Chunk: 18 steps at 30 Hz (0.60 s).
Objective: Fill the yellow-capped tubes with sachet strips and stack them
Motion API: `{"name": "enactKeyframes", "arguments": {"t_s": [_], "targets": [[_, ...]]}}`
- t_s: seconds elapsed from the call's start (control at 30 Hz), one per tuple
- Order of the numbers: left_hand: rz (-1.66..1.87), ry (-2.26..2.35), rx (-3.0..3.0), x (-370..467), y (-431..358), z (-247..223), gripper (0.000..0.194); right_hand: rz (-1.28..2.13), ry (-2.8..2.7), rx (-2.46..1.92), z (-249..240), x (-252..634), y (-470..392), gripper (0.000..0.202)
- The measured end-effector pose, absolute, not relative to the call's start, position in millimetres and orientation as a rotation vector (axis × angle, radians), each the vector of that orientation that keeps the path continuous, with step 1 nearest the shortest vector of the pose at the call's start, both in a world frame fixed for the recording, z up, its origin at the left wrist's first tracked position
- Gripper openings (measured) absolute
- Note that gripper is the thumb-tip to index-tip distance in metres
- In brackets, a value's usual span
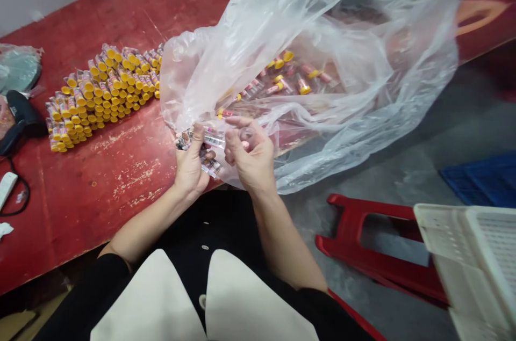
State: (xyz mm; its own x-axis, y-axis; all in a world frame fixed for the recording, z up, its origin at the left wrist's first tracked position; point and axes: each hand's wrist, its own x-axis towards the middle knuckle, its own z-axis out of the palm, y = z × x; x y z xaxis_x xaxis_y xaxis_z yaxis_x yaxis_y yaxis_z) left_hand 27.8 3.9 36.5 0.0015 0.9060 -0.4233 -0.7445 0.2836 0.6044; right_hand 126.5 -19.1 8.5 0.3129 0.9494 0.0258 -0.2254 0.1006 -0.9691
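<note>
At the table's front edge, my left hand (192,161) is closed, its thumb pressing on small printed labels (212,166) and one end of a clear printed plastic tube (214,138). My right hand (255,156) has its fingers curled around the other end of that tube, which is partly hidden by them. Just beyond both hands lies a large clear plastic bag (338,110), its mouth spread wide. Loose small tubes with yellow caps (304,85) lie inside it. To the left, many similar yellow-capped tubes (100,94) are stacked in rows, caps facing me.
The red table (137,174) has worn paint. A black corded device (24,121) and a wrapped round item (20,68) sit at the left. An orange handle (479,14) shows behind the bag. Right of me are a red stool (346,223) and a white crate (451,244).
</note>
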Motion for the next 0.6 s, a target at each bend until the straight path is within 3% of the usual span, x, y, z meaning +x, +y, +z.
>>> {"name": "enactKeyframes", "arguments": {"t_s": [0.2,0.43,0.6], "targets": [[1.182,0.858,0.117,18.6,7.9,44.9,0.042,0.806,-1.078,-1.143,21.1,150.8,-48.5,0.035],[1.082,0.881,0.109,21.8,4.5,46.7,0.044,0.66,-1.327,-1.225,21.7,150.4,-60.1,0.05],[1.031,0.875,0.139,20.1,3.3,48.6,0.042,0.357,-1.349,-1.303,17.0,149.2,-63.4,0.02]]}}
